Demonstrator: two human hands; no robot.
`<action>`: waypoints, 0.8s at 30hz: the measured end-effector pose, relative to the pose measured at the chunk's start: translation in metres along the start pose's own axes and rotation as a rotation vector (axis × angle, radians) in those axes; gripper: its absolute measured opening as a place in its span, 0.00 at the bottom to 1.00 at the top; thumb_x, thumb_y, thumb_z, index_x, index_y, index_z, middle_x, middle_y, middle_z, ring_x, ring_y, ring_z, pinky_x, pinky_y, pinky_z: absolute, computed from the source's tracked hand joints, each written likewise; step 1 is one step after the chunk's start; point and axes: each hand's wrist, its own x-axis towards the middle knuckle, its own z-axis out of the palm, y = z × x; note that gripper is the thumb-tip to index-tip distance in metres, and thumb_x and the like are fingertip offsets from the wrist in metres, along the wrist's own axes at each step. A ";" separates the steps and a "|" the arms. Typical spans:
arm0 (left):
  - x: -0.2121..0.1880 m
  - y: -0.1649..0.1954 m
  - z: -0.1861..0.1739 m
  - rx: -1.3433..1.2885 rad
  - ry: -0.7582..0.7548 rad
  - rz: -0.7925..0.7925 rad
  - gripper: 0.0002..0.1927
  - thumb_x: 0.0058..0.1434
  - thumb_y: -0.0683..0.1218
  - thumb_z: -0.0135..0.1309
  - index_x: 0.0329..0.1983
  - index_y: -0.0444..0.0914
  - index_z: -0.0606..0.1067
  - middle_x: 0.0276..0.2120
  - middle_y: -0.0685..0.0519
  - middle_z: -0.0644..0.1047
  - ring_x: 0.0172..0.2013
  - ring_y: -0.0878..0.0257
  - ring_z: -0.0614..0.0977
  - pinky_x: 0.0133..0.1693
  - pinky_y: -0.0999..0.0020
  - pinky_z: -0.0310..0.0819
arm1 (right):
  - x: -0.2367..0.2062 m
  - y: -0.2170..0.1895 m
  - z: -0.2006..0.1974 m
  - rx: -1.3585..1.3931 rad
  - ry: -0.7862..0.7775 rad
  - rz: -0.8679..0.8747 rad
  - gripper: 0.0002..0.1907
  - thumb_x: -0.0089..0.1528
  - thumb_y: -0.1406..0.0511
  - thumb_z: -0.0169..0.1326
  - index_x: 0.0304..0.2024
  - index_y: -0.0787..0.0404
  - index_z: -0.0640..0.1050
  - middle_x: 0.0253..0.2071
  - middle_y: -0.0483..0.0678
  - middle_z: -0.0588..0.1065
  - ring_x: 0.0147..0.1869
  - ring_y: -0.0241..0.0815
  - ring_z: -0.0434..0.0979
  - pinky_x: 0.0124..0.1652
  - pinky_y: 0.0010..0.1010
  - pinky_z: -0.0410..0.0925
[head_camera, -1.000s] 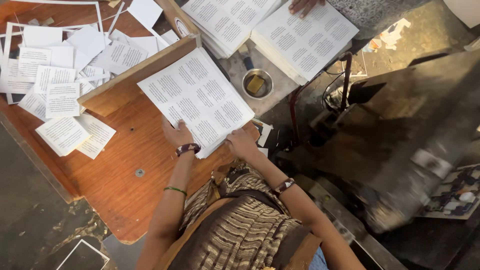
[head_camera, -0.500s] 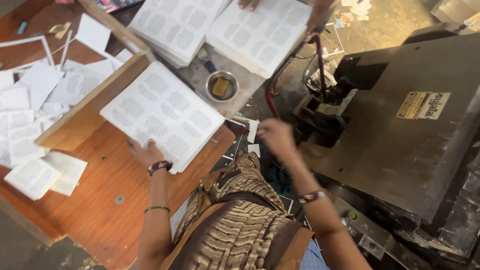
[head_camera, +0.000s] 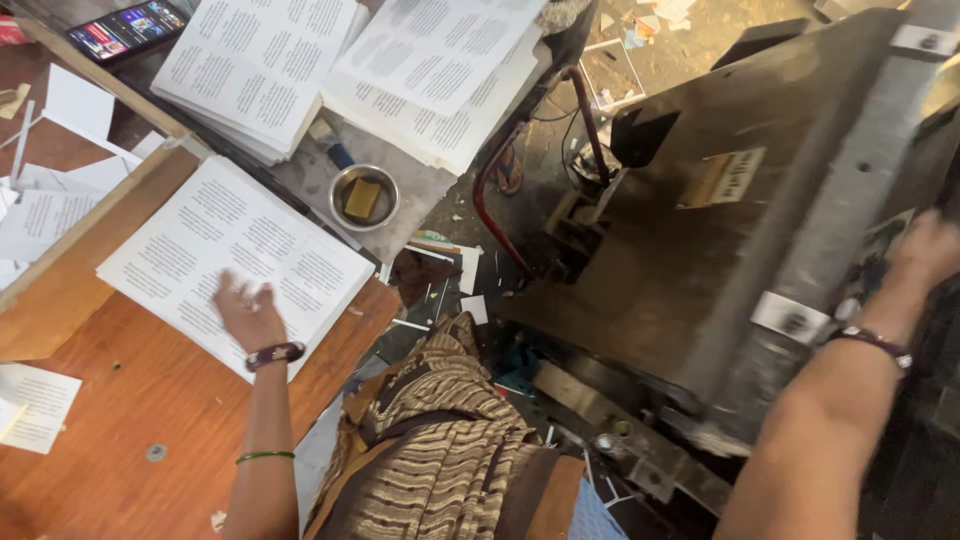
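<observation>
The right hand (head_camera: 925, 255) is blurring at the far side of the grey metal machine (head_camera: 760, 230), so its fingers and whatever they are touching cannot be told. The left hand (head_camera: 245, 312) is covering part of the top printed sheet (head_camera: 235, 255); its fingertips are smearing. The phone (head_camera: 125, 28) and two further paper stacks (head_camera: 350, 70) are running off the top edge. The sheets' print is too small to make out.

right hand (head_camera: 925, 255) moved off sheets (head_camera: 235, 260), onto machine (head_camera: 780, 210)
</observation>
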 end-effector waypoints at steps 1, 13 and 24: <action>-0.009 0.004 0.016 -0.006 -0.035 0.016 0.30 0.63 0.35 0.58 0.69 0.33 0.67 0.60 0.46 0.73 0.52 0.57 0.79 0.49 0.66 0.78 | -0.012 0.008 0.011 -0.106 -0.063 0.030 0.15 0.71 0.67 0.41 0.56 0.70 0.71 0.57 0.55 0.72 0.63 0.48 0.69 0.62 0.35 0.64; -0.078 0.085 0.155 -0.071 -0.756 0.094 0.21 0.65 0.41 0.56 0.61 0.37 0.72 0.44 0.48 0.85 0.43 0.61 0.87 0.45 0.65 0.82 | -0.250 -0.232 0.148 0.251 -0.306 -0.177 0.27 0.72 0.57 0.45 0.70 0.66 0.65 0.71 0.59 0.65 0.75 0.57 0.62 0.71 0.45 0.55; -0.017 0.054 0.026 -0.312 -0.203 -0.203 0.30 0.70 0.39 0.51 0.74 0.32 0.58 0.52 0.43 0.79 0.50 0.60 0.79 0.53 0.69 0.74 | -0.457 -0.472 -0.051 0.604 -0.631 -0.926 0.25 0.68 0.60 0.52 0.65 0.63 0.71 0.71 0.57 0.65 0.75 0.60 0.60 0.67 0.50 0.58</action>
